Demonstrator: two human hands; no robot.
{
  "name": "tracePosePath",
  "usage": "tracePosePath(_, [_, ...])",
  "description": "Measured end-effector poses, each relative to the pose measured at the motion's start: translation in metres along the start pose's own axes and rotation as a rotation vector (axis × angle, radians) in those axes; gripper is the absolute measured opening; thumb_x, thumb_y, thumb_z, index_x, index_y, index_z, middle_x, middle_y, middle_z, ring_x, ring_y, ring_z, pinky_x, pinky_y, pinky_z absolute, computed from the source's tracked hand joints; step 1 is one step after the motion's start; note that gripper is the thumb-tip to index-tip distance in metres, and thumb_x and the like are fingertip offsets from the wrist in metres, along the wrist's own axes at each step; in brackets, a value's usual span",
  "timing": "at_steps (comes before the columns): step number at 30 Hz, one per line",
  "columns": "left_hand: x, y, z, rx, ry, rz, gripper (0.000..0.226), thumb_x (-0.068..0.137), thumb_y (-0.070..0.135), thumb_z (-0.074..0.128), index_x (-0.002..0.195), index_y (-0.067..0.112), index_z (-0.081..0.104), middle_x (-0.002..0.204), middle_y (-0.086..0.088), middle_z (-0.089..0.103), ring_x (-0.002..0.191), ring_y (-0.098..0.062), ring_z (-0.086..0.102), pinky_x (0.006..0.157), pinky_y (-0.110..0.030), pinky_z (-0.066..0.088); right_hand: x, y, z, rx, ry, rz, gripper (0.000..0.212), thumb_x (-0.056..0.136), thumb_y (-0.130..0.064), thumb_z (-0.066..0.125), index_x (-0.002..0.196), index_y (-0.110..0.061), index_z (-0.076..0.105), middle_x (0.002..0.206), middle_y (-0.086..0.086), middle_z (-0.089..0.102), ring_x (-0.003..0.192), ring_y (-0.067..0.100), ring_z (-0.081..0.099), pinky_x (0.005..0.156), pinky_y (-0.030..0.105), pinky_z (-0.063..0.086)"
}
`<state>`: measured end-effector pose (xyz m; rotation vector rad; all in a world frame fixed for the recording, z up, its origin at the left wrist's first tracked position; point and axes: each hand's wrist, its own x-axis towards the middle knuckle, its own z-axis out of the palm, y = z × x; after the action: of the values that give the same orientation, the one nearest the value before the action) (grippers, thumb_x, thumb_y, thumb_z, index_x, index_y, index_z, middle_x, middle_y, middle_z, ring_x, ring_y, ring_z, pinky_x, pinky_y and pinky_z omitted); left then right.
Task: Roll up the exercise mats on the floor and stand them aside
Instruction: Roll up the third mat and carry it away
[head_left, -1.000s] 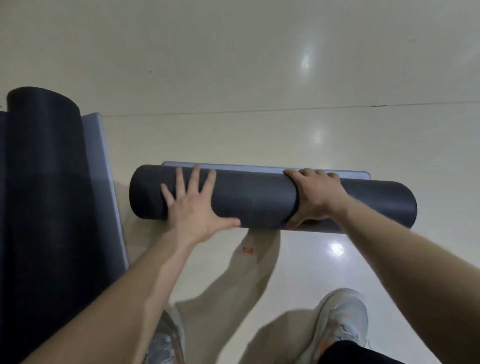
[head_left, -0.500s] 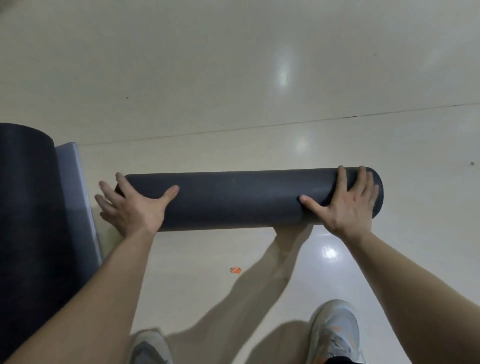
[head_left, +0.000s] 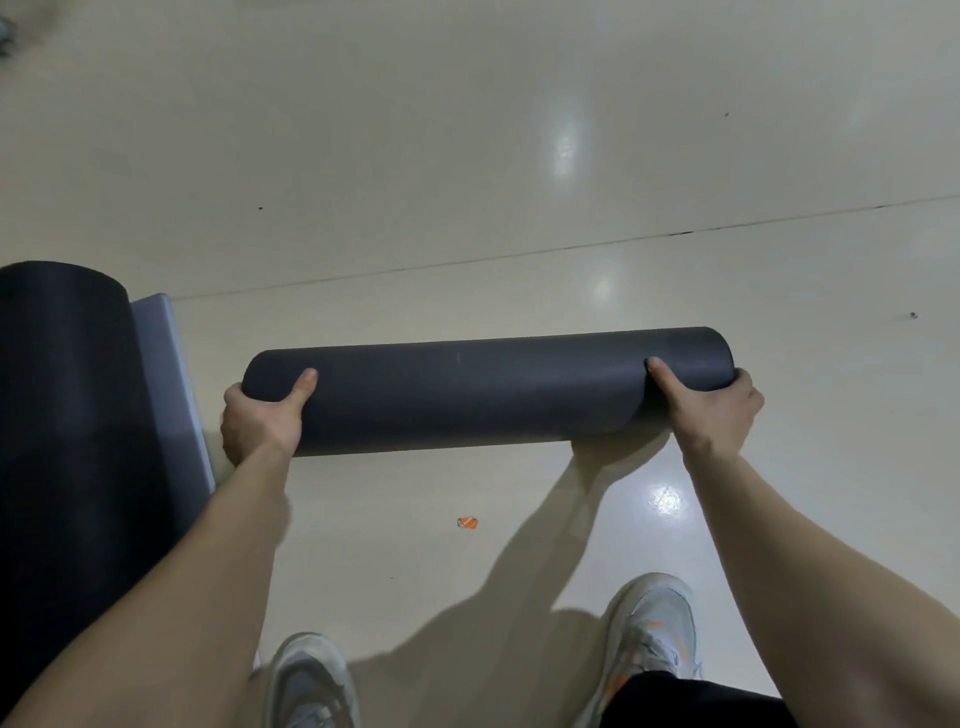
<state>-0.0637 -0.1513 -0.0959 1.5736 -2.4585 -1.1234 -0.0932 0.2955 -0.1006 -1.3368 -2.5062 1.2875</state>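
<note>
A dark grey exercise mat (head_left: 483, 389), fully rolled into a tight cylinder, lies crosswise in front of me, held just above the pale floor. My left hand (head_left: 260, 421) grips its left end, thumb on top and fingers underneath. At the opposite end my right hand (head_left: 706, 410) grips the roll the same way. A second dark mat (head_left: 67, 441) is at the far left, partly rolled, with a grey strip of its unrolled part (head_left: 171, 384) showing beside the roll.
Glossy cream floor (head_left: 519, 156) stretches ahead with a thin seam across it. A small orange scrap (head_left: 467, 522) lies on the floor below the roll. My two grey shoes (head_left: 311, 680) (head_left: 649, 634) stand at the bottom edge.
The last flat strip of the mat has been rolled in. Both hands slid out to the roll's ends and changed from pressing on top to gripping around it; the roll has come slightly towards me.
</note>
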Motion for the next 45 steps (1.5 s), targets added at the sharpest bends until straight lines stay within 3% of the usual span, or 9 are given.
tracePosePath(13, [0.009,0.002,0.018,0.126,-0.052,0.151,0.150,0.059,0.074,0.084,0.161,0.006,-0.003,0.167,-0.011,0.011,0.154,-0.034,0.014,0.123,-0.050,0.026,-0.007,-0.007,0.000,-0.149,0.084,-0.008,0.089,0.062,-0.078,0.073,0.113,-0.007,0.058,0.116,0.007,0.063,0.108,0.035,0.065,0.087,0.042,0.052])
tracePosePath(17, [0.012,-0.003,0.022,0.183,-0.056,0.154,0.155,0.055,0.077,0.084,0.160,0.005,-0.005,0.165,-0.016,0.011,0.152,-0.038,0.016,0.123,-0.051,0.026,-0.015,-0.004,0.003,-0.308,0.040,-0.108,0.116,0.061,-0.094,0.057,0.129,-0.001,0.049,0.128,0.019,0.054,0.116,0.043,0.058,0.095,0.050,0.048])
tracePosePath(19, [0.013,-0.002,0.019,0.194,-0.068,0.153,0.155,0.055,0.076,0.084,0.160,0.004,-0.004,0.164,-0.016,0.013,0.151,-0.038,0.017,0.122,-0.051,0.028,-0.019,-0.004,0.007,-0.480,0.072,-0.288,0.130,0.060,-0.104,0.033,0.135,0.003,0.043,0.137,0.030,0.049,0.126,0.051,0.049,0.103,0.058,0.040])
tracePosePath(22, [0.009,-0.006,0.017,0.201,-0.072,0.154,0.153,0.055,0.073,0.086,0.159,0.004,-0.003,0.163,-0.017,0.014,0.149,-0.039,0.020,0.119,-0.052,0.032,-0.034,-0.017,0.025,-0.813,-0.086,-0.774,0.116,0.073,-0.095,0.041,0.153,-0.012,0.031,0.162,0.027,0.024,0.148,0.051,0.020,0.118,0.065,0.013])
tracePosePath(26, [0.007,-0.011,0.015,0.216,-0.077,0.150,0.153,0.055,0.073,0.086,0.160,0.005,-0.003,0.164,-0.017,0.013,0.149,-0.040,0.020,0.118,-0.054,0.033,-0.055,-0.054,0.065,-1.139,-0.491,-1.060,0.128,0.054,-0.094,0.061,0.155,-0.029,0.016,0.153,0.008,0.039,0.140,0.040,0.036,0.115,0.062,0.026])
tracePosePath(30, [-0.004,0.002,0.020,0.150,-0.031,0.101,0.145,0.061,0.073,0.083,0.161,0.010,-0.002,0.166,-0.014,0.007,0.151,-0.039,0.015,0.119,-0.053,0.031,-0.040,-0.096,0.091,-1.213,-0.678,-1.012,0.134,0.035,-0.093,0.071,0.148,-0.043,0.018,0.137,0.001,0.054,0.121,0.035,0.055,0.103,0.056,0.044])
tracePosePath(35, [-0.074,-0.005,0.054,-0.091,-0.179,-0.079,0.122,0.082,0.060,0.075,0.162,0.014,-0.006,0.164,-0.016,0.018,0.140,-0.037,0.041,0.107,-0.044,0.039,-0.040,-0.125,0.102,-1.196,-0.837,-0.867,0.128,0.032,-0.087,0.078,0.144,-0.047,0.031,0.124,-0.005,0.058,0.115,0.029,0.060,0.097,0.045,0.051])
tracePosePath(40, [-0.110,-0.006,0.065,-0.173,-0.349,-0.162,0.125,0.084,0.073,0.063,0.161,0.017,-0.017,0.164,-0.013,0.026,0.142,-0.038,0.042,0.113,-0.047,0.040,-0.091,-0.095,0.131,-0.930,-1.153,-0.640,0.110,0.054,-0.071,0.089,0.144,-0.026,0.046,0.135,-0.003,0.063,0.120,0.026,0.061,0.098,0.034,0.046])
tracePosePath(45, [-0.069,-0.025,0.031,-0.393,-0.327,-0.231,0.119,0.078,0.057,0.080,0.164,0.025,0.004,0.159,-0.008,0.041,0.135,-0.031,0.051,0.106,-0.038,0.044,-0.154,-0.041,0.151,-0.536,-1.262,-0.345,0.094,0.084,-0.064,0.072,0.152,-0.012,0.032,0.148,0.007,0.054,0.128,0.027,0.057,0.109,0.040,0.045])
